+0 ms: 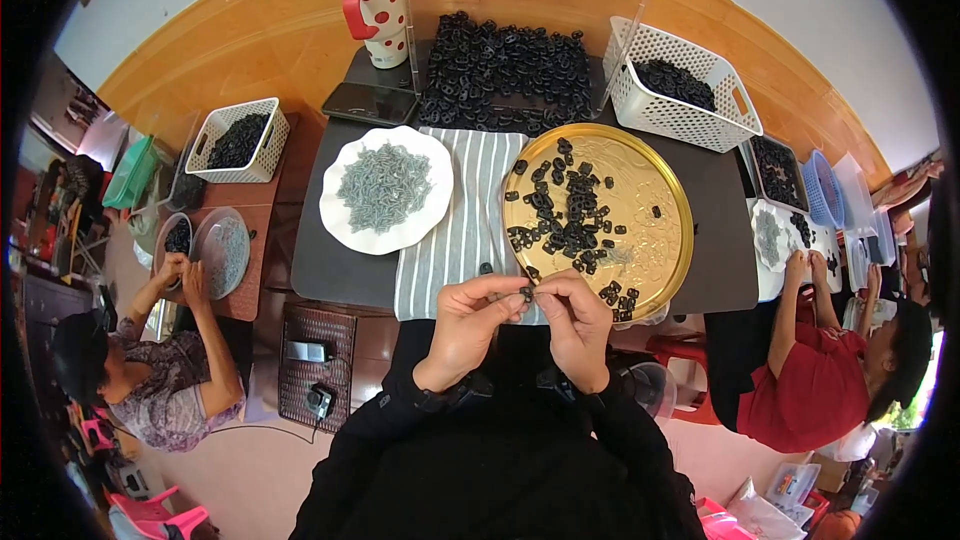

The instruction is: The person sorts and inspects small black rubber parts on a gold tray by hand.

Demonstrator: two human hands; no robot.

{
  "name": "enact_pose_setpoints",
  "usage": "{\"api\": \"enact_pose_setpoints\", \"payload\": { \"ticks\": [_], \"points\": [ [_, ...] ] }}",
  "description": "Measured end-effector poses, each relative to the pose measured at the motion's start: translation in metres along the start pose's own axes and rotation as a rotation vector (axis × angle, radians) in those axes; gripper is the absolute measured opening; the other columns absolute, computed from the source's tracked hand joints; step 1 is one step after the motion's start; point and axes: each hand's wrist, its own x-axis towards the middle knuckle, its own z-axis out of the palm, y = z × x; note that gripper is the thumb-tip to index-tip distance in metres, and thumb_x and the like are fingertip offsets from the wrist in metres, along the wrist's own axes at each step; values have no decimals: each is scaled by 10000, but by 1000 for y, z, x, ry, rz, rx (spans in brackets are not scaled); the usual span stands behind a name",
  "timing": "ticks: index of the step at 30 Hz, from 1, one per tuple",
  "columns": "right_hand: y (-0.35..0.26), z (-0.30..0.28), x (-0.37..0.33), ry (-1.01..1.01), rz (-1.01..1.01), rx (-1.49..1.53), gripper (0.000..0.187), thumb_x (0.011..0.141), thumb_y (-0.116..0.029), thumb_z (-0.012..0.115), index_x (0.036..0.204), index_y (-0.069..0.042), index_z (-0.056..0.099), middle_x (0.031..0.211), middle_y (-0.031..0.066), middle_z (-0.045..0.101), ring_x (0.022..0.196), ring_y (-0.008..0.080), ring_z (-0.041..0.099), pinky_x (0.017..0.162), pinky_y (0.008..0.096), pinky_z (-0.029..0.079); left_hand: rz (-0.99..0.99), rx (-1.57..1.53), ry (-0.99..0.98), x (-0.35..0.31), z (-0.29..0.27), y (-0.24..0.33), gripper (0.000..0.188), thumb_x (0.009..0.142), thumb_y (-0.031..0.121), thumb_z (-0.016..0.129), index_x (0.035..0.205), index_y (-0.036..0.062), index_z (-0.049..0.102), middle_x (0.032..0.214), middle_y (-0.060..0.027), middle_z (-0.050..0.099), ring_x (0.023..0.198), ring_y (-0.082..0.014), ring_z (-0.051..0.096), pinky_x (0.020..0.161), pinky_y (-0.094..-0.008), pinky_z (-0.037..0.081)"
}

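head | left hand (464,328), right hand (578,327): grip pinching one black piece (526,293) (tiny) | one tray (650,175)

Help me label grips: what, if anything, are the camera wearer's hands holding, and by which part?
A small dark piece, pinched where the left hand and right hand meet; it is too small and covered to tell which part is gripped.

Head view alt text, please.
A person's left hand pinches a small dark part, the right hand close beside it, near a gold tray of black parts. Left of the tray lie a striped cloth and a white plate of small grey pieces; co-workers are on both sides.
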Motion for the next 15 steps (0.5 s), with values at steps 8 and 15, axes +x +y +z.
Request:
{"api": "enact_pose_setpoints", "payload": {
  "ticks": [8,15],
  "points": [
    [2,9,-1,40,-50,-87,60,853,55,568,898,20,587,874,59,570,708,83,484,608,199,372,17,-14,26,-1,-1,1,194,842,-58,609,1028,-42,662,862,-98,671,759,-135,641,669,-228,510],
    [3,14,-2,66,-95,-183,58,818,67,575,853,23,561,785,115,534,683,215,529,613,275,415,25,1,31,-3,-2,0,194,840,-67,609,1021,-31,670,841,-84,665,731,-117,623,650,-218,500]
  ]
}}
